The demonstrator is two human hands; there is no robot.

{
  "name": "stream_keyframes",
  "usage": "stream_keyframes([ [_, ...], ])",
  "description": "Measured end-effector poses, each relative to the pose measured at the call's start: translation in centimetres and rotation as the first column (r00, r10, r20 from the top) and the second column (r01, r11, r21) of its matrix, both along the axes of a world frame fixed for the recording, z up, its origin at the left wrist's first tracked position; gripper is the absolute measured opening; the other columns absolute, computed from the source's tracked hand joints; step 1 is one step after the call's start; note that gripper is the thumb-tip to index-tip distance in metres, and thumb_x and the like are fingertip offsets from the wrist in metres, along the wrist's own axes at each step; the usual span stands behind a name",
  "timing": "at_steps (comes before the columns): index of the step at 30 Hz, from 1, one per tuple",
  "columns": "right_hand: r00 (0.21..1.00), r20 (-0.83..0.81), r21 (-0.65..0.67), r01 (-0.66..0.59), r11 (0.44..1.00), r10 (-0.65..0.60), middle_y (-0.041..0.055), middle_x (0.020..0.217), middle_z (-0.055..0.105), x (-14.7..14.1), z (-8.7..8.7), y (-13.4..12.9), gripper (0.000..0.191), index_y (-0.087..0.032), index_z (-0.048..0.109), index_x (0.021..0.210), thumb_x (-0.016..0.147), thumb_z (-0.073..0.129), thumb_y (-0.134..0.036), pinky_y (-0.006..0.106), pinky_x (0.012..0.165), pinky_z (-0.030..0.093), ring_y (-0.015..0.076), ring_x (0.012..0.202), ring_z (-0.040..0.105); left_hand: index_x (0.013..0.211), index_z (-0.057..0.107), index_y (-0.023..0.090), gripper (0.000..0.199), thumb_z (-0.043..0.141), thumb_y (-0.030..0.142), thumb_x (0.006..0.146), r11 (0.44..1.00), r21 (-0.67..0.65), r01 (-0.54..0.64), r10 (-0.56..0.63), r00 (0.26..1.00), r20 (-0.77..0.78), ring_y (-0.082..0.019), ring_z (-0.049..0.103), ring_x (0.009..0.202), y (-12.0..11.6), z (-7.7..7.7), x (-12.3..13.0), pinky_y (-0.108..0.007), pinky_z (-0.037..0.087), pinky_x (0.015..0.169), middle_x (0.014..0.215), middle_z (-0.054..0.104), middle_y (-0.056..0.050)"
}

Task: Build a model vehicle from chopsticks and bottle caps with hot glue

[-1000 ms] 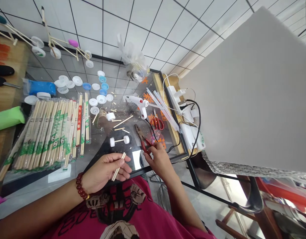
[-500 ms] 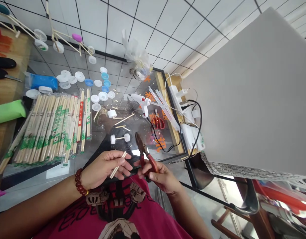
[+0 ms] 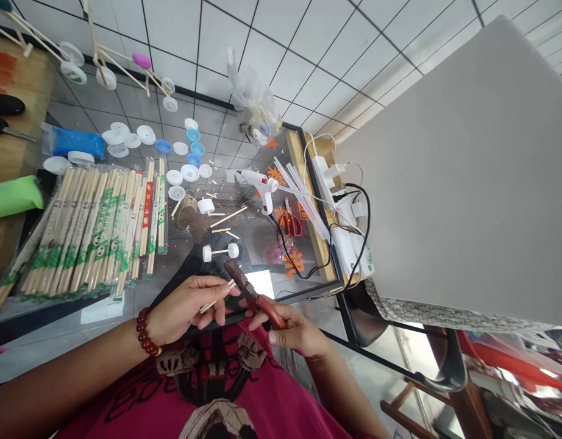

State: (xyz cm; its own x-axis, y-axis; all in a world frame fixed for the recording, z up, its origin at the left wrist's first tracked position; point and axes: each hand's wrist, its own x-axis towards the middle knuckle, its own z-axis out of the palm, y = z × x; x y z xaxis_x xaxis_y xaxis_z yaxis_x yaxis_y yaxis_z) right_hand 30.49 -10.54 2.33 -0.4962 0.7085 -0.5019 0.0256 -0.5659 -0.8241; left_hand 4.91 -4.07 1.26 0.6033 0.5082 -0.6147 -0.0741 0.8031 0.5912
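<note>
Short wooden sticks (image 3: 211, 303) are pinched between the thumb and fingers of my left hand (image 3: 192, 305), which has a red bead bracelet at its wrist. My right hand (image 3: 292, 329) is wrapped round the red handles of the pliers (image 3: 256, 296). The rusty jaws of the pliers are beside the upper ends of the sticks; whether they touch is unclear. Just beyond my hands, a stick with a white cap at each end (image 3: 220, 251) lies on the dark glass table. Cut stick pieces (image 3: 228, 216) lie farther up.
Packaged chopsticks (image 3: 89, 231) lie at the left, with white and blue bottle caps (image 3: 145, 135) behind. A white glue gun (image 3: 263, 186), red scissors (image 3: 290, 224) and clear glue sticks (image 3: 303, 198) are right of centre. A power strip (image 3: 331, 189) and cables run along the right edge.
The pliers have tilted and moved left, bringing their jaws beside the stick ends. My left hand still holds the sticks, now at a flatter angle.
</note>
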Motion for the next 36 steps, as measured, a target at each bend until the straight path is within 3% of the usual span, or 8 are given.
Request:
stream_keyframes([
  [8, 0.998, -0.062, 0.01, -0.03, 1.0, 0.03, 0.0082, 0.135, 0.063, 0.0, -0.2, -0.2, 0.037, -0.023, 0.083, 0.107, 0.079, 0.084, -0.047, 0.043, 0.119, 0.031, 0.0291, 0.131, 0.055, 0.075, 0.066, 0.012, 0.038, 0.078, 0.048, 0.07, 0.998, -0.049, 0.024, -0.022, 0.998, 0.053, -0.002, 0.03, 0.039, -0.1, 0.1, 0.0, -0.022, 0.01, 0.042, 0.056, 0.066, -0.006],
  [14, 0.999, -0.032, -0.005, -0.031, 1.0, 0.031, 0.0105, 0.135, 0.063, 0.0, -0.1, -0.1, 0.045, -0.021, 0.083, 0.104, 0.075, 0.085, -0.056, 0.047, 0.119, 0.03, 0.0312, 0.13, 0.055, 0.098, 0.066, 0.012, 0.042, 0.073, 0.047, 0.075, 0.998, -0.025, 0.064, -0.061, 0.993, 0.098, -0.003, 0.024, 0.041, -0.4, -0.3, 0.0, -0.022, 0.007, 0.042, 0.053, 0.061, -0.001],
  [23, 0.994, 0.02, 0.056, -0.107, 0.993, 0.106, 0.0088, 0.124, 0.064, 0.3, 0.4, 0.3, 0.045, -0.02, 0.082, 0.105, 0.08, 0.081, -0.056, 0.042, 0.109, 0.04, 0.0287, 0.12, 0.056, 0.1, 0.065, 0.011, 0.043, 0.073, 0.046, 0.076, 0.996, -0.058, 0.073, -0.066, 0.991, 0.119, -0.003, 0.024, 0.04, -0.4, -0.3, 0.0, -0.022, 0.006, 0.042, 0.054, 0.061, -0.003],
  [31, 0.977, 0.122, 0.145, -0.191, 0.971, 0.174, 0.008, 0.123, 0.059, 0.4, 0.9, 0.5, 0.028, -0.019, 0.08, 0.103, 0.087, 0.079, -0.043, 0.038, 0.105, 0.045, 0.0228, 0.113, 0.059, 0.101, 0.064, 0.012, 0.045, 0.072, 0.048, 0.075, 0.991, -0.069, 0.114, -0.108, 0.991, 0.084, -0.002, 0.021, 0.039, -0.5, -0.6, 0.1, -0.022, 0.005, 0.042, 0.053, 0.06, -0.001],
  [36, 0.947, 0.213, 0.153, -0.277, 0.949, 0.242, 0.0093, 0.134, 0.055, 0.7, 1.9, 0.7, 0.026, -0.019, 0.078, 0.102, 0.089, 0.077, -0.042, 0.04, 0.114, 0.039, 0.0254, 0.127, 0.054, 0.105, 0.064, 0.011, 0.05, 0.072, 0.051, 0.075, 0.987, -0.053, 0.151, -0.147, 0.986, 0.083, -0.003, 0.021, 0.04, -0.6, -0.6, 0.0, -0.022, 0.005, 0.043, 0.051, 0.058, -0.001],
])
